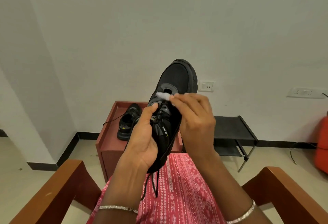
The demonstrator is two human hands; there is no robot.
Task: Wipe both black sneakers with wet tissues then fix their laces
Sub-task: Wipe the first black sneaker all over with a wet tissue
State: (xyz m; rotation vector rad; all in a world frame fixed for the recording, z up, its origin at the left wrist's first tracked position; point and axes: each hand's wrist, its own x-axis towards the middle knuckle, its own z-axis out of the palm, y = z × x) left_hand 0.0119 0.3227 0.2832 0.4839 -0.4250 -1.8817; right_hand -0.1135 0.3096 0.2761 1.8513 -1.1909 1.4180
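Over my lap, my left hand [142,135] grips one black mesh sneaker [170,110]; my right hand's fingers [188,99] pinch a white wet tissue [163,96] against its tongue. I judge wiping unfinished: the second black sneaker [127,121] waits at eleven o'clock on the reddish bench [108,142], laces loose.

Operator: bare forearms, no sleeves.
Thin silver bangle per wrist, left [118,208] & right [243,214]; pink white-patterned fabric garment [182,188] on lap.

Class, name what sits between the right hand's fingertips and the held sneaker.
Head view: a wet tissue, pinched by the right hand against the held sneaker.
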